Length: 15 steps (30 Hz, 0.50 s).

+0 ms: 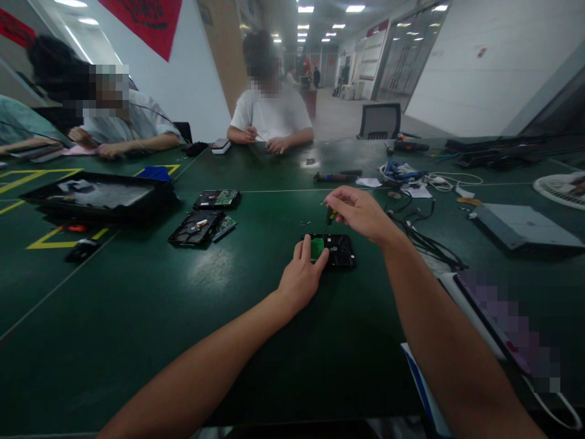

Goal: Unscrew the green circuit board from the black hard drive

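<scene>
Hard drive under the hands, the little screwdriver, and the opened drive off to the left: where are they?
hard drive [340, 251], head view, on its dark right half.
screwdriver [329, 215], head view, on its handle below the right hand's fingers.
opened drive [195, 228], head view, on its middle.

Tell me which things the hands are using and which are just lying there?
In use: left hand steadying the hard drive; right hand holding a small screwdriver above it.

Lying about: opened drives, circuit board, black tray, cables, grey box.
</scene>
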Each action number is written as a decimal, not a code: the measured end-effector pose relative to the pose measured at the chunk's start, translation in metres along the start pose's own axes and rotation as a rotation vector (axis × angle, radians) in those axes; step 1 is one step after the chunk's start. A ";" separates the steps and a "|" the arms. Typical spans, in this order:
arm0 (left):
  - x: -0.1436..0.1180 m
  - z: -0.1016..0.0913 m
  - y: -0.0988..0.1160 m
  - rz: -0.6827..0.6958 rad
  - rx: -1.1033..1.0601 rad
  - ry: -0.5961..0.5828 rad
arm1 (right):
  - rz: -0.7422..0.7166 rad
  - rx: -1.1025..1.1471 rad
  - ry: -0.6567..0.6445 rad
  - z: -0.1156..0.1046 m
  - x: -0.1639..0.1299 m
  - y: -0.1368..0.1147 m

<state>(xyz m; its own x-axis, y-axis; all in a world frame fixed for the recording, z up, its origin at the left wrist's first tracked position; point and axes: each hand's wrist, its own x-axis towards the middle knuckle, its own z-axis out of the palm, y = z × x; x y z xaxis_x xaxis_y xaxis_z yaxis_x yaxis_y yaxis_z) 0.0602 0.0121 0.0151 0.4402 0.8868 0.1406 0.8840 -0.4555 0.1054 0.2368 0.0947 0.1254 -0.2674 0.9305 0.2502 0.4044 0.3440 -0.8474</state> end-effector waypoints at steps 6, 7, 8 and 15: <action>0.000 0.003 0.002 -0.051 0.010 -0.020 | 0.003 -0.009 -0.006 -0.001 0.001 0.001; 0.000 0.003 0.002 -0.057 0.010 -0.024 | 0.000 -0.011 -0.004 -0.001 0.001 0.001; 0.000 0.003 0.002 -0.059 0.008 -0.025 | -0.004 -0.012 -0.002 0.000 0.000 0.001; -0.001 0.006 -0.001 -0.027 -0.004 0.007 | 0.003 -0.018 0.002 -0.001 -0.002 -0.003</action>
<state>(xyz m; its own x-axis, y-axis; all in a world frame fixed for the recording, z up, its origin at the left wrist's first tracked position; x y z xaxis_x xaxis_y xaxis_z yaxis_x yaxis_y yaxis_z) 0.0600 0.0123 0.0086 0.4147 0.8985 0.1441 0.8950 -0.4313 0.1134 0.2365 0.0918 0.1278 -0.2643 0.9318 0.2488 0.4205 0.3435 -0.8397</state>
